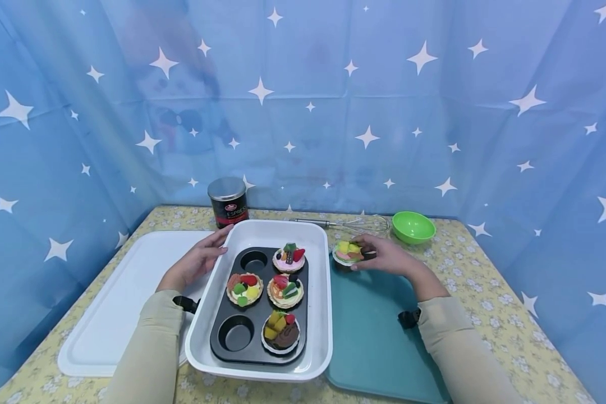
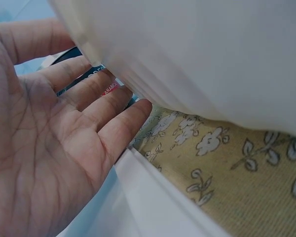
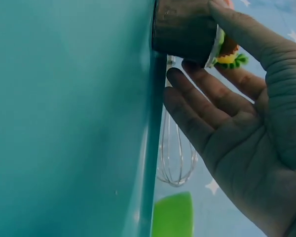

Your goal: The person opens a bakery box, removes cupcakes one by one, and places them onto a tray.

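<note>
Four cupcakes sit in the muffin tin [image 1: 259, 303], two cups empty. Right hand [image 1: 389, 259] pinches a fifth cupcake [image 1: 348, 252] standing on the teal tray [image 1: 373, 342], probably mid-transfer. Left hand [image 1: 197, 261] lies flat-fingered against the white dish [image 1: 202, 336].

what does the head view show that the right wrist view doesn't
Only the head view shows the white dish holding a muffin pan with four cupcakes, the left hand resting on the dish's rim, the coffee can and the white tray.

Only the right wrist view shows the open palm from below, thumb on the cupcake's brown cup, which touches the teal tray's edge.

Both show the right hand, that cupcake, the teal tray, the whisk and the green bowl.
</note>
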The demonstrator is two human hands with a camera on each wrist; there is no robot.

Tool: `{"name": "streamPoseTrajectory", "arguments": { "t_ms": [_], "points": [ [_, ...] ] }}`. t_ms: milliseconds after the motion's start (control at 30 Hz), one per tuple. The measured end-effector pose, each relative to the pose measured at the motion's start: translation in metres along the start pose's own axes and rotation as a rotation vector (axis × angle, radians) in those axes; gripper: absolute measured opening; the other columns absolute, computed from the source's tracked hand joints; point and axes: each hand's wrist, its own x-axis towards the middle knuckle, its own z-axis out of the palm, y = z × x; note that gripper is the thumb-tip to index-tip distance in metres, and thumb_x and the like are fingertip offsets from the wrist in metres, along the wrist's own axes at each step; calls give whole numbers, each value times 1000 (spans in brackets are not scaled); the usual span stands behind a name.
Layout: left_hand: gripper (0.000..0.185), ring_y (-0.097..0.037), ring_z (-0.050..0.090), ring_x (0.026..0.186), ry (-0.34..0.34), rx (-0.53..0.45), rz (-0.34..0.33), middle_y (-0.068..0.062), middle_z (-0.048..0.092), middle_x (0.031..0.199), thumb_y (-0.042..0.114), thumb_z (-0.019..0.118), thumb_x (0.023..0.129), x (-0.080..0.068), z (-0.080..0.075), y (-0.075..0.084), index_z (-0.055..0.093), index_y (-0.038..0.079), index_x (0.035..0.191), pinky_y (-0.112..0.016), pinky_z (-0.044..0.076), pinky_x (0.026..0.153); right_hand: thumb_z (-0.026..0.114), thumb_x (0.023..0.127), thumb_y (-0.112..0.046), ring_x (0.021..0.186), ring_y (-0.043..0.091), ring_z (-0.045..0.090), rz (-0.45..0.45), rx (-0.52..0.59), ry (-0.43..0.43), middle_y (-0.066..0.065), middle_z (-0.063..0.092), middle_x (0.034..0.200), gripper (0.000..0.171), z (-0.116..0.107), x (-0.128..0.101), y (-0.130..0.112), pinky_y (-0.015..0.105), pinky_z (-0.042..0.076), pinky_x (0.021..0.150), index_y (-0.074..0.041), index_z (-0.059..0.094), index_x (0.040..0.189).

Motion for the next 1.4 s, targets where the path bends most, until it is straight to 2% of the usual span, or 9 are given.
{"name": "streamPoseTrajectory", "arguments": {
  "t_ms": [400,600,700,933,1100,1400],
  "points": [
    [70,-32,21,151,8,4,-13,-6,13,168,6,49,101,1,-1,0,19,21,163,-24,46,102,76,91,-33,131,41,50,-30,37,-35,17,51,144,66,-4,-4,-4,55,45,104,-9,50,146],
    [71,-32,22,151,5,4,-10,-8,15,168,5,47,101,-1,0,0,17,20,163,-22,46,101,71,95,-37,132,43,49,-83,-31,-14,16,51,146,66,-4,-6,-6,60,44,103,-7,47,149],
    [71,-32,22,151,7,7,-8,-8,15,168,5,47,101,-1,0,-1,18,20,163,-22,46,101,69,95,-42,132,43,49,-91,-78,13,15,52,146,66,-3,-6,-5,62,43,102,-9,49,149],
    [70,-32,23,150,10,-1,-9,-8,16,168,5,47,100,0,0,-1,19,20,163,-23,46,101,71,92,-48,136,38,46,-79,-102,52,11,52,148,68,-3,-4,-4,62,40,105,-16,51,148],
    [69,-32,24,150,11,-7,-16,-8,16,168,4,46,101,0,-1,-1,19,20,163,-24,47,101,70,92,-49,138,37,44,-104,-132,61,11,50,150,68,-3,-4,-4,63,38,106,-21,49,150],
    [68,-33,25,150,8,-3,-18,-8,16,168,5,46,102,0,-1,-1,20,21,163,-24,47,101,71,92,-48,137,38,45,-98,-77,74,12,50,150,66,-4,-5,-8,64,39,105,-20,51,148]
  ]
}}
